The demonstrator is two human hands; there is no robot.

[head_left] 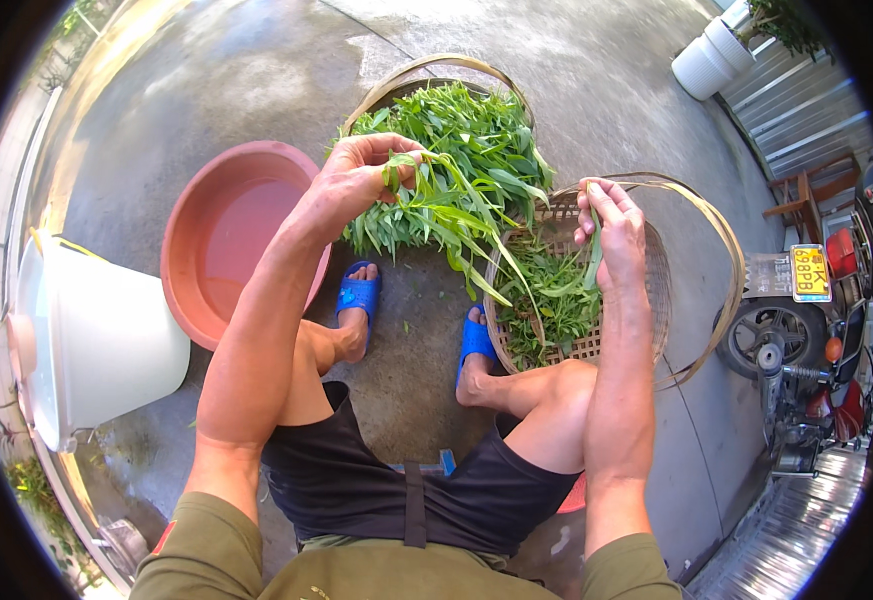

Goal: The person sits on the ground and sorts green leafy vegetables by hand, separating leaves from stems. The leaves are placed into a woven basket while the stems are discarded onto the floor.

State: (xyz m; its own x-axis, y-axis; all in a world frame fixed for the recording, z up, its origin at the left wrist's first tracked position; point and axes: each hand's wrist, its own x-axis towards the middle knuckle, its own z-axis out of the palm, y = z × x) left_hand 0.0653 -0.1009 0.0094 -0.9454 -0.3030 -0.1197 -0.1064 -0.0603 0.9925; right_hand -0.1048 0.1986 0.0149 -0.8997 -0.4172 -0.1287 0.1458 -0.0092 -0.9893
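In the middle of the frame, the left hand (356, 175) is closed around a bunch of leafy green stems (446, 205), and the long leaves hang from the grip toward the lower right. The right hand (611, 225), right of centre, pinches one single green leaf (593, 262) between thumb and fingers, and this leaf hangs down over the woven bamboo basket (656, 270). That basket sits on the concrete floor (256, 60) just beside the person's right knee; it holds a loose layer of picked greens (551, 300) and has a thin arched handle. Behind it, in the upper centre, a second basket (436, 70) is full with a pile of fresh green vegetable (466, 125). In the left centre stands a reddish plastic basin (226, 235) with shallow water in it. Further at the left edge is a white bucket (106, 340), lying tilted. The person sits low, wearing dark shorts and blue sandals (359, 295). At the right edge a parked motorcycle (806, 350) is seen, and at the upper right two white pots (711, 55).
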